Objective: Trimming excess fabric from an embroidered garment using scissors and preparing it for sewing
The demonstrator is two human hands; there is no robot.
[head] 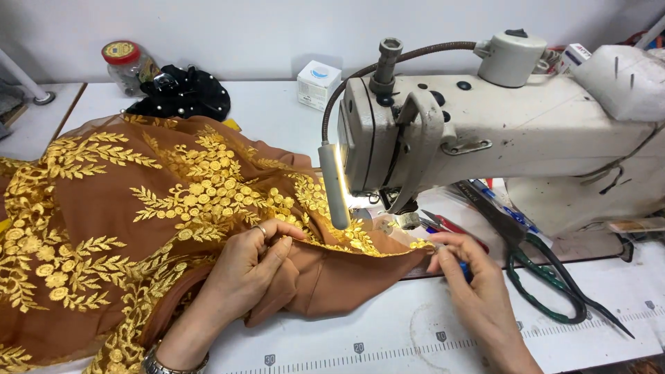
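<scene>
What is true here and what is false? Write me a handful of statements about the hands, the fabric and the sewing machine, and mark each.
1. The left hand grips brown fabric with gold embroidery. True.
2. The right hand rests on the green-handled scissors. False: it lies left of them, at the fabric's edge, holding a small blue thing.
3. The sewing machine is black. False: it is off-white.
4. The machine's lamp is lit. True.
5. A jar stands at the back. True.
</scene>
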